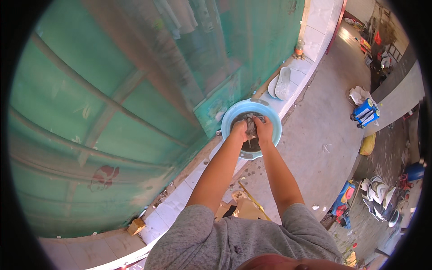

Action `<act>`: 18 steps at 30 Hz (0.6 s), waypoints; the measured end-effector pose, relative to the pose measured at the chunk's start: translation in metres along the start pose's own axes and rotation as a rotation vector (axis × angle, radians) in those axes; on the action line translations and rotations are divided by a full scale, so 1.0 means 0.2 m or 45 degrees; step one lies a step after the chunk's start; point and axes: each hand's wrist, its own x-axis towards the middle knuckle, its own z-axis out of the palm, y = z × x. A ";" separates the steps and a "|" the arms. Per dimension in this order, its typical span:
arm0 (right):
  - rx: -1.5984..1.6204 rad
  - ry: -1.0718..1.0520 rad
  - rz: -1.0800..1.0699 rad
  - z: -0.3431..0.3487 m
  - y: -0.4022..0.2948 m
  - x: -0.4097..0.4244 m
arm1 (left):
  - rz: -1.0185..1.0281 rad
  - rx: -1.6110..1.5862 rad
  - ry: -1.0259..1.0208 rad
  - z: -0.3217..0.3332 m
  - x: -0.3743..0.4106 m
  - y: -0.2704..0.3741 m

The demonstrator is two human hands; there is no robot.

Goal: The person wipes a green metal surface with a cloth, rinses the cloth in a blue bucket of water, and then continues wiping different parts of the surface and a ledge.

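A light-blue plastic basin (pixel 230 111) stands on the white-tiled ledge in front of me, partly out over the ledge's edge. It holds dark, murky water (pixel 250 146). Above that water my left hand (pixel 240 130) and my right hand (pixel 264 128) grip a wet, greyish bunched cloth (pixel 250 125) from either side. Water seems to trail from the cloth's lower end. My fingers cover much of the cloth, so its full shape is hidden.
A pair of pale insoles or slipper soles (pixel 282 83) lies on the tiled ledge (pixel 182 192) beyond the basin. A bottle with orange liquid (pixel 299 48) stands farther along. Green mesh sheeting (pixel 111 128) rises at left. On the concrete floor sit a blue sprayer tank (pixel 365 112) and a yellow sack (pixel 368 144).
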 end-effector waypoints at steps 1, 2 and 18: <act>0.270 -0.017 0.113 -0.01 0.06 0.03 | -0.008 0.040 -0.020 0.03 0.00 -0.01; 0.542 -0.035 0.222 -0.02 0.13 0.06 | -0.026 0.140 0.098 0.05 -0.01 -0.02; 0.683 -0.819 0.309 -0.05 -0.13 0.12 | -0.130 0.448 -0.621 0.01 -0.27 0.10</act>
